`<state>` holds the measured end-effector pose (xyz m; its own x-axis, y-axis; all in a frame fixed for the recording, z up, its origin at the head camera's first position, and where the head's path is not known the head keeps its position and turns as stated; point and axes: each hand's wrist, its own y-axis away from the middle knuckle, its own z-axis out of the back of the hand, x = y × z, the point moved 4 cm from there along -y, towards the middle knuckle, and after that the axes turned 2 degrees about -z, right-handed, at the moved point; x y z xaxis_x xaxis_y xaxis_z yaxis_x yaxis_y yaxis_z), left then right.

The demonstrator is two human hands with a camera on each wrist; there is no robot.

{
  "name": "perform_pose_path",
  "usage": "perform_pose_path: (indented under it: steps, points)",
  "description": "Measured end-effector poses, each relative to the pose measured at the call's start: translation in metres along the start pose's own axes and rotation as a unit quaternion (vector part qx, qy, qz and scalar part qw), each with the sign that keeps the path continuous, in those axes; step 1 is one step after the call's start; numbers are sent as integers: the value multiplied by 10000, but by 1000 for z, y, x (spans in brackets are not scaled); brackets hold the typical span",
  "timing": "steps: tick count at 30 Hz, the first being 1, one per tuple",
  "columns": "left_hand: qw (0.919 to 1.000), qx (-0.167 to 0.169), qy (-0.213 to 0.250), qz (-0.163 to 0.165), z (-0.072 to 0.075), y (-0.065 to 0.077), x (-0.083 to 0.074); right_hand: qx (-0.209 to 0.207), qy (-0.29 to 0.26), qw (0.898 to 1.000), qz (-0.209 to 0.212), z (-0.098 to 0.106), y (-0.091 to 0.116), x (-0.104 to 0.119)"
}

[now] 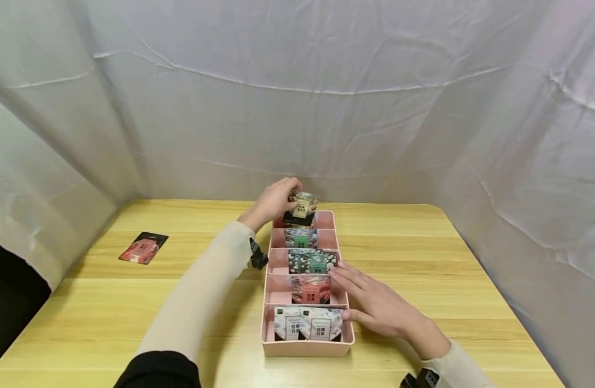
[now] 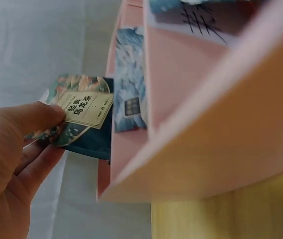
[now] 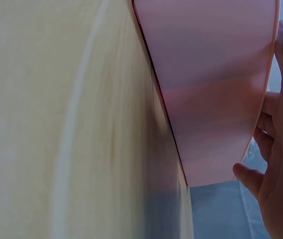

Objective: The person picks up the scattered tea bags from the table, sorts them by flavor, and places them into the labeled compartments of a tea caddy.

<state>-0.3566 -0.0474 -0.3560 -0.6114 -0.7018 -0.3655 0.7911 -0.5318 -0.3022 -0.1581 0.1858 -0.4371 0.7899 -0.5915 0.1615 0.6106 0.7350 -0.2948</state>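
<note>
A long pink box (image 1: 308,350) with several compartments in a row stands on the table. At its far end my left hand (image 1: 276,200) pinches a dark tea sachet with a pale yellow label (image 2: 87,110) between thumb and fingers, partly down in the last compartment. My right hand (image 1: 382,307) rests along the box's right rim, fingers fairly straight, fingertips by the middle compartments. Within the box are white sachets (image 1: 320,325) nearest me, then a red sachet (image 1: 311,291), dark green-labelled sachets (image 1: 318,262) and a blue-green sachet (image 1: 300,238).
A single red and black sachet (image 1: 144,248) lies flat on the wooden table (image 1: 409,242), left of the box. White cloth (image 1: 297,118) hangs behind the table and along its sides.
</note>
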Motion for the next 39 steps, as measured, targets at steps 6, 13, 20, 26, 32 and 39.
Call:
perform_pose_path:
  steps: [6, 13, 20, 26, 32, 39]
  points:
    - [9960, 547, -698, 114, -5, -5, 0, 10, -25, 10000, 16, 0, 1, 1]
    - [9851, 955, -1417, 213, -7, -8, -4, 15, -33, 10000, 27, 0, 0, 2]
    - [9892, 923, -1080, 357, -4, 0, -1, -4, 1, 10000, 57, -1, -1, 1]
    - [9956, 740, -562, 156, 6, 11, 1, -37, -1, 10000, 89, 1, -1, 0]
    - [9987, 468, -174, -77, 13, 26, 8, -54, -17, 9999, 102, 3, 0, -2]
    - [9998, 205, 13, -44, 19, 52, 23, -42, 26, 9999, 146, 4, -1, -1]
